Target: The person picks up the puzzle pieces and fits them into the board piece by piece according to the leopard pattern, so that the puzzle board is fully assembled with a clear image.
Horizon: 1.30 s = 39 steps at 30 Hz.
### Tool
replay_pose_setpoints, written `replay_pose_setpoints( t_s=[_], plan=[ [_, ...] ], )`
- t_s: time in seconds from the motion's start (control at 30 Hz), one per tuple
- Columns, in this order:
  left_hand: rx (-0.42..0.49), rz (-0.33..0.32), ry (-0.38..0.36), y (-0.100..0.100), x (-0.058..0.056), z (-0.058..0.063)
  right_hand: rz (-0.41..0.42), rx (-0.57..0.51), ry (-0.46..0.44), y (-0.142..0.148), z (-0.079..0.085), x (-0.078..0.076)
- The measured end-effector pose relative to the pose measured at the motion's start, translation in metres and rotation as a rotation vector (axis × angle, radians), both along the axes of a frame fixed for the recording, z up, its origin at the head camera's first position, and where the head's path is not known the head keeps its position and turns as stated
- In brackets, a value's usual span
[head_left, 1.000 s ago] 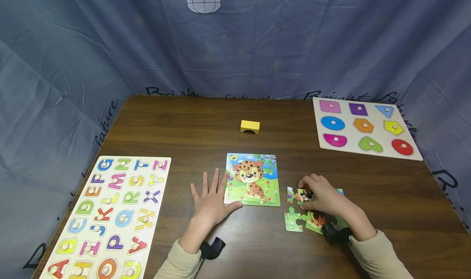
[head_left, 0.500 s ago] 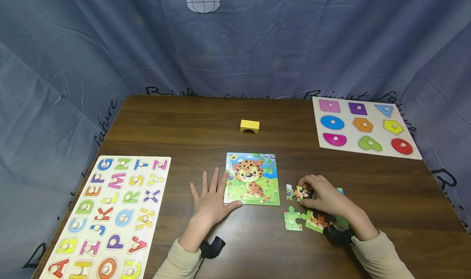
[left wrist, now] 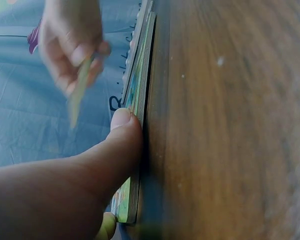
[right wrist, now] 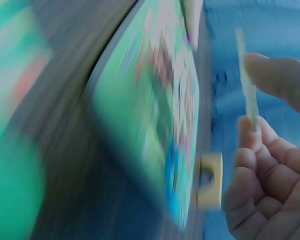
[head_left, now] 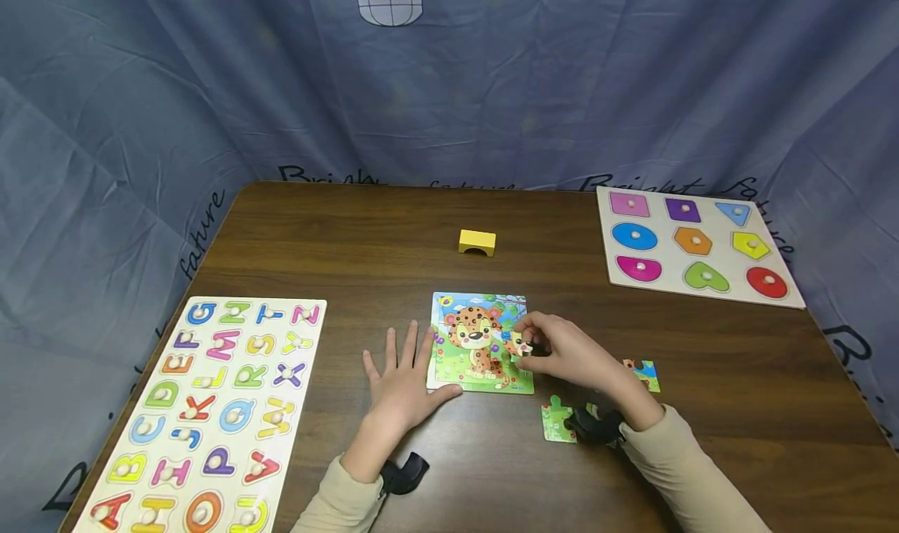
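My right hand (head_left: 569,352) pinches a jigsaw piece (head_left: 516,344) with part of a leopard's face on it, between thumb and fingers. The piece hovers over the right side of a square leopard puzzle board (head_left: 460,373). Seen edge-on in the right wrist view, the jigsaw piece (right wrist: 247,95) stands apart from the board. My left hand (head_left: 399,392) lies flat with spread fingers at the board's left side, its thumb (left wrist: 125,130) resting on the lower edge. A green jigsaw piece (head_left: 556,422) and a blue-and-orange one (head_left: 646,375) lie to the right; my right wrist's black camera partly covers others.
An alphabet knob puzzle (head_left: 246,392) lies along the table's left side. At the back right is a shape knob puzzle (head_left: 670,256). A yellow arch block (head_left: 477,241) stands behind the leopard board. A blue curtain (head_left: 492,88) hangs behind the table (head_left: 365,244).
My right hand has lifted the leopard-face piece from the group on the right and carried it left to the board. My left hand has stayed in place.
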<state>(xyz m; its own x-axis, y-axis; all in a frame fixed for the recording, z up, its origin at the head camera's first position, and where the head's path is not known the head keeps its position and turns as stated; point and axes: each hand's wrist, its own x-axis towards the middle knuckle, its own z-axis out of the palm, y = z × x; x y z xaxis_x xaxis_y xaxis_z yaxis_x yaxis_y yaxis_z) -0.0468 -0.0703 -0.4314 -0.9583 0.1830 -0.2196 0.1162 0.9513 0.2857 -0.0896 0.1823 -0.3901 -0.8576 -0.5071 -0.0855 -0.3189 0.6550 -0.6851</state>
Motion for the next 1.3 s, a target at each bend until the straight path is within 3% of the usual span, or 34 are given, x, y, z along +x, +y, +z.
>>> replay_pose_setpoints(
  t_s=[0.2,0.4,0.7,1.03,1.3],
  plan=[
    [-0.019,-0.006,0.004,0.0,0.001,0.002,0.042,-0.069,-0.062,-0.048,-0.004,-0.018],
    [-0.029,-0.009,-0.001,-0.001,0.001,0.001,0.018,0.048,-0.056,-0.07,-0.022,-0.03],
    [-0.011,0.001,-0.008,-0.001,0.001,0.003,0.055,0.144,0.054,-0.08,-0.026,-0.029],
    [0.009,-0.006,-0.013,0.0,0.0,0.0,-0.016,0.18,0.042,-0.081,-0.026,-0.027],
    [-0.003,-0.012,-0.012,0.0,0.0,0.001,-0.02,0.163,0.053,-0.081,-0.027,-0.027]
  ],
)
